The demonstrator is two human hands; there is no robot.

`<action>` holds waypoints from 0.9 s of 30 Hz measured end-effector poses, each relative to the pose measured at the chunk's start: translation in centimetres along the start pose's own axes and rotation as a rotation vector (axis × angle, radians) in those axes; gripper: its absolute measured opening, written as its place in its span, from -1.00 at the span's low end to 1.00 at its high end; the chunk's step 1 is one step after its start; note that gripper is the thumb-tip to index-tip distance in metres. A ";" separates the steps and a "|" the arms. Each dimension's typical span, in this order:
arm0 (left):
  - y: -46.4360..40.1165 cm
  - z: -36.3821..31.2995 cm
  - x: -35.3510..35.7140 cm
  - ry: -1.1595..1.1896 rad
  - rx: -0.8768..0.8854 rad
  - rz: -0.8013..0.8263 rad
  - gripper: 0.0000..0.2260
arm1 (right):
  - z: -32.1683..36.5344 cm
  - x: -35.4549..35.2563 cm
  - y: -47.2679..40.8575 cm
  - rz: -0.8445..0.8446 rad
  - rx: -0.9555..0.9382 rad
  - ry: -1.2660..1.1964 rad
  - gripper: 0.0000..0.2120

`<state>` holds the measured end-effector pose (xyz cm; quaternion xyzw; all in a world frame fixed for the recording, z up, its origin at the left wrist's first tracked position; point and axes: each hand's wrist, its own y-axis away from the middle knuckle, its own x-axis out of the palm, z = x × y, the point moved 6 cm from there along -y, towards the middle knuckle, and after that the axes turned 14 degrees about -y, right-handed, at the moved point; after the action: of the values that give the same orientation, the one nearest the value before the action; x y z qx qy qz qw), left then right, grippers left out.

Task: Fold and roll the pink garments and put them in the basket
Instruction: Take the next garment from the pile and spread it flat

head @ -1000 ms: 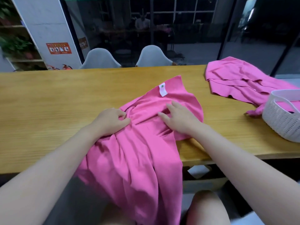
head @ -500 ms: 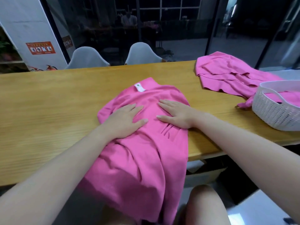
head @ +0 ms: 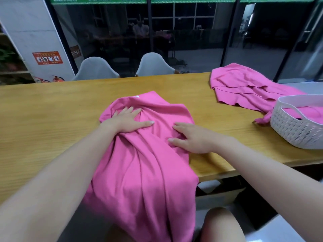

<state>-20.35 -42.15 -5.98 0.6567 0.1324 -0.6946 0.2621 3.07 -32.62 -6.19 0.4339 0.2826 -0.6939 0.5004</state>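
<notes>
Fingers of the left hand [head: 128,120] lie straight and spread, pressed flat on the far left part of the pink garment [head: 143,163]; fingers of the right hand [head: 192,137] lie straight and close together, flat on its right side, nearer the viewer than the left. Neither hand holds or pinches cloth. Between the two palms the fabric is gathered into creases that run near to far.

The garment's long axis runs from the far end, where a white label [head: 136,96] shows at its edge, toward the viewer; the near part hangs over the near edge of the wooden table [head: 43,123] onto the lap. A fold or roll therefore probably proceeds along this near–far axis, both hands being placed on the far portion.

To the right, well apart, lies a second pink garment [head: 244,88], part of it trailing into the white basket [head: 295,135] at the right table edge. The right hand is the nearer to the basket.
</notes>
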 end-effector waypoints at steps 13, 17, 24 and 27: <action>5.8 -6.4 -3.3 0.223 0.411 -0.439 -0.73 | -4.0 -0.5 -3.6 0.087 0.048 0.167 -0.23; 9.7 -9.1 0.7 0.004 0.500 -0.256 -0.51 | -4.6 -1.6 -4.5 0.094 -0.011 0.212 -0.26; 11.4 -7.4 1.6 -0.031 0.429 -0.266 -0.50 | -3.1 -2.2 -3.7 -0.018 0.033 0.284 -0.29; 11.3 -7.4 1.5 -0.054 0.374 -0.252 -0.42 | -2.3 -2.0 -1.2 -0.246 0.230 0.114 -0.22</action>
<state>-8.00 -47.88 -6.42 0.6534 0.0754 -0.7516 0.0505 2.92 -29.44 -5.51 0.4892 0.2802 -0.7519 0.3419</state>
